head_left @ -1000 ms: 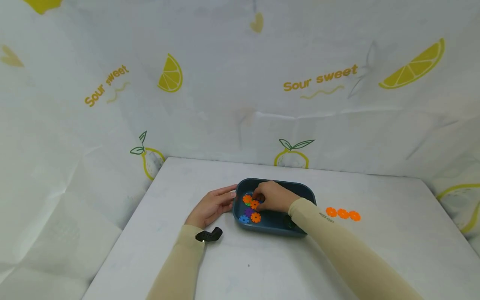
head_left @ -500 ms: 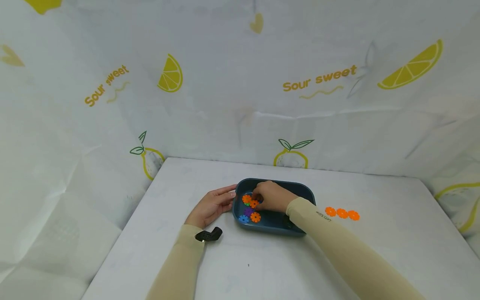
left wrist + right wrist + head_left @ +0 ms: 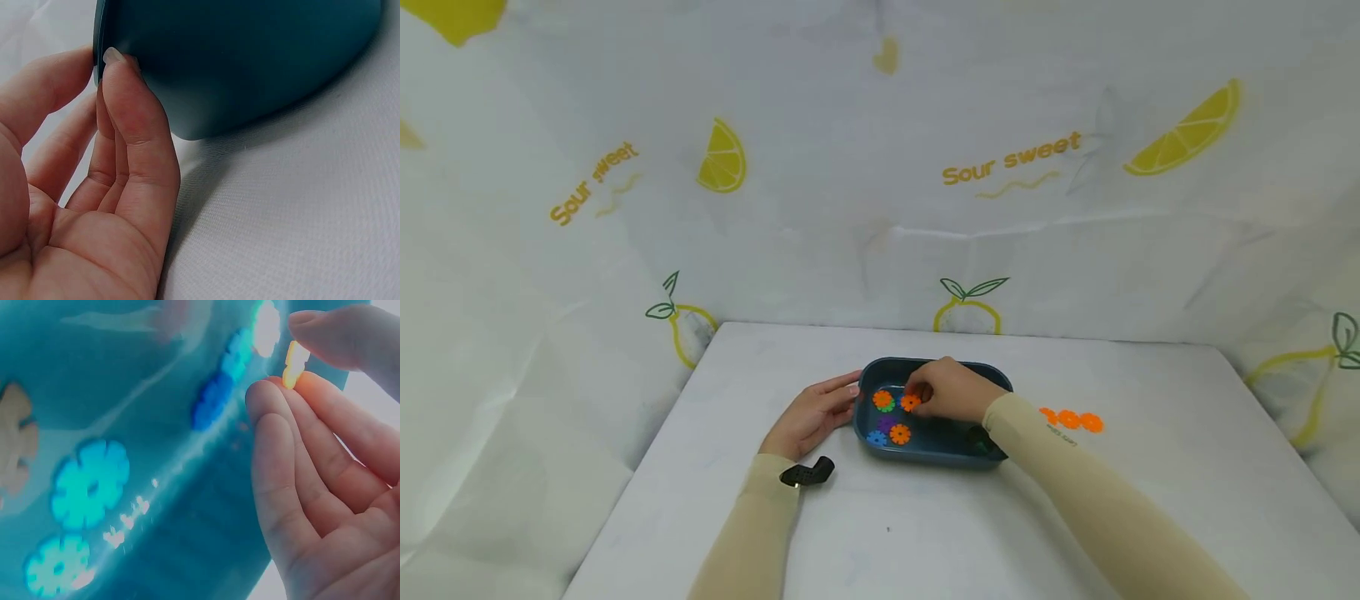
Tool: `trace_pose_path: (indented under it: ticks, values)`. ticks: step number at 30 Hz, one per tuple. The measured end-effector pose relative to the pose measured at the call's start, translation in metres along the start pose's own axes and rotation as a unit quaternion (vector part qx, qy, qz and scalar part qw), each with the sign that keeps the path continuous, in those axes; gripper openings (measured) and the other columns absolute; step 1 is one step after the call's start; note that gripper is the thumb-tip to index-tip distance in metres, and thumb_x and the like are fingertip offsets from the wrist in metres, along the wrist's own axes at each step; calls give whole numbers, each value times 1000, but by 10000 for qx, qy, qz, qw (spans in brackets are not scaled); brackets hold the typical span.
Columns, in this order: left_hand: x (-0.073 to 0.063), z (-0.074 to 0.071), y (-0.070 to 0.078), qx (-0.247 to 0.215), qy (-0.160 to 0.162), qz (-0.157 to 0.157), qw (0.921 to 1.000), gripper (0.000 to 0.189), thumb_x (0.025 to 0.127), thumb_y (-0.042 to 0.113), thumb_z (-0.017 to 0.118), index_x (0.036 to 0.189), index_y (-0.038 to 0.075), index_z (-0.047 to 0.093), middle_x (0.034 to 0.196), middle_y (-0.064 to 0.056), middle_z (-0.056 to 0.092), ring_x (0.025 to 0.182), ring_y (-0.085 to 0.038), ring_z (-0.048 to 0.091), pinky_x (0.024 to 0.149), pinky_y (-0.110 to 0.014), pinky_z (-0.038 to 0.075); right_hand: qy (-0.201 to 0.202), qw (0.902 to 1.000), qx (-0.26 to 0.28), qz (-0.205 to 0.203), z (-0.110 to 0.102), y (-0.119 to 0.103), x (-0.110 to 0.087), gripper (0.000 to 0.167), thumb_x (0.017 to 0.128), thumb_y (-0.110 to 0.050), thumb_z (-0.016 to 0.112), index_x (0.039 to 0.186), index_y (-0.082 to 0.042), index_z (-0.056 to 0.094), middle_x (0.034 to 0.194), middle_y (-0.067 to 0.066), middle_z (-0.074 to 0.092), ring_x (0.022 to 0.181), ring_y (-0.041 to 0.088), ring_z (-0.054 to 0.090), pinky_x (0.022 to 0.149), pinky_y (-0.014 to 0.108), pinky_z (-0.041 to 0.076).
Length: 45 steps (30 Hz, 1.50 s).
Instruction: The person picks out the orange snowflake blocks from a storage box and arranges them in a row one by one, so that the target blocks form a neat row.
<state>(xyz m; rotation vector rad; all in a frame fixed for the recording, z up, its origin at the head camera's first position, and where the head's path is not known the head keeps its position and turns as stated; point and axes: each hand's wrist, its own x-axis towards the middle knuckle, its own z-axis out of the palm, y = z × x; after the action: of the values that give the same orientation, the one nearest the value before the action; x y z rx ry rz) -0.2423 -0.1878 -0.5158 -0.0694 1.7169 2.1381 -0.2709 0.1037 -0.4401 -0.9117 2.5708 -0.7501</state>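
My right hand (image 3: 957, 390) reaches into a dark blue plastic tray (image 3: 925, 456) and pinches an orange snowflake building disc (image 3: 911, 403) between thumb and fingertips. In the right wrist view this disc (image 3: 294, 365) shows edge-on, brightly lit. My left hand (image 3: 812, 421) holds the tray's left end; in the left wrist view its thumb and fingers (image 3: 137, 119) meet at the rim. Inside the tray lie an orange disc (image 3: 882, 399) overlapping a green one, a purple disc (image 3: 887, 424), a blue disc (image 3: 877, 437) and another orange disc (image 3: 899, 433).
Three orange discs (image 3: 1070, 419) lie in a row on the white table right of the tray, the nearest partly behind the right sleeve (image 3: 1060, 467). A dark green piece (image 3: 981, 439) shows in the tray's right part. A printed white cloth backs the table.
My right hand has drawn the pinched orange disc slightly right, away from the other orange disc, uncovering more of the green one. The head view has shifted a little. My left hand stays on the tray.
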Motion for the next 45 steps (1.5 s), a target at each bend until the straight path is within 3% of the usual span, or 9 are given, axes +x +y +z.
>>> trace_pose_path:
  ticks: [15, 24, 38, 45]
  values:
    - [-2, -7, -3, 56, 171, -35, 9998, 52, 104, 29, 75, 153, 17, 63, 147, -10, 67, 115, -17, 66, 97, -27, 59, 834, 9942, 594, 329, -36, 29, -55, 28, 97, -22, 83, 123, -14, 78, 108, -4, 77, 94, 12, 68, 87, 31, 61]
    - [-5, -5, -3, 70, 186, -92, 9998, 51, 105, 26, 73, 154, 16, 61, 151, -9, 63, 120, -16, 64, 99, -27, 59, 1408, 9865, 626, 562, -54, 52, -96, 26, 95, -19, 83, 121, -17, 80, 105, -3, 76, 95, 14, 68, 89, 32, 59]
    - [-4, 6, -2, 55, 157, -108, 9998, 52, 106, 26, 72, 155, 15, 59, 149, -9, 64, 120, -17, 65, 100, -28, 60, 2024, 9668, 639, 1420, -51, 104, -161, 31, 96, -33, 83, 122, -16, 79, 106, -1, 76, 98, 17, 69, 89, 32, 59]
    - [-5, 7, -1, -20, 155, -130, 9998, 53, 106, 26, 72, 156, 14, 59, 144, -8, 67, 117, -17, 66, 99, -28, 61, 2178, 9588, 513, 1752, -47, 132, -192, 33, 98, -36, 81, 125, -17, 78, 106, -2, 76, 100, 17, 69, 85, 24, 56]
